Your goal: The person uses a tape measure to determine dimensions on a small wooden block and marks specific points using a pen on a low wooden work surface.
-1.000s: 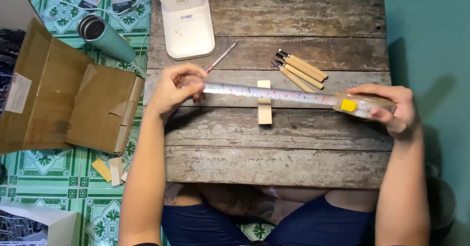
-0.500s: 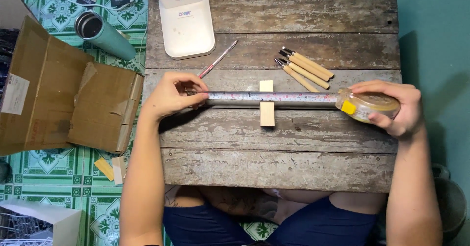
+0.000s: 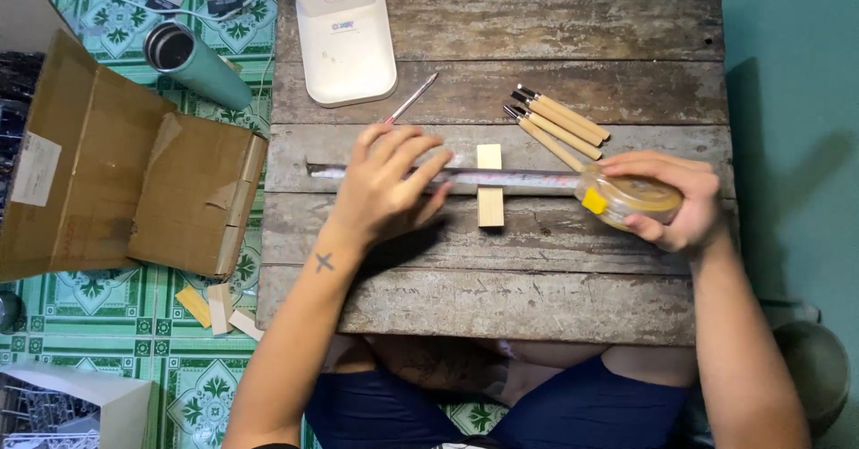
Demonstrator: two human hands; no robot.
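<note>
Off to your far left, on the green patterned floor, an open cardboard box [image 3: 116,190] lies with its flaps spread, a teal tumbler [image 3: 195,64] on its side just above it and a few small wood offcuts [image 3: 217,309] below its corner; next comes the weathered plank worktop [image 3: 501,301], where a white plastic device [image 3: 344,38] stands at the back edge and a thin pink-tipped pencil [image 3: 412,97] lies slanted just beside it. Your left hand [image 3: 386,185] rests flat on the tape strip [image 3: 519,179], fingers [image 3: 420,149] spread and pressing it down onto the boards near its free end, which shows just past your wrist side at the left. That strip runs straight across the middle plank, passing over a small pale wooden block [image 3: 489,197] that lies crosswise under it. Four wooden-handled carving tools [image 3: 559,127] lie fanned together just behind the strip. At the right, your right hand [image 3: 667,200] grips the clear tape roll [image 3: 626,199] with its yellow tab, fingers curled round the rim, holding it at the strip's far end
</note>
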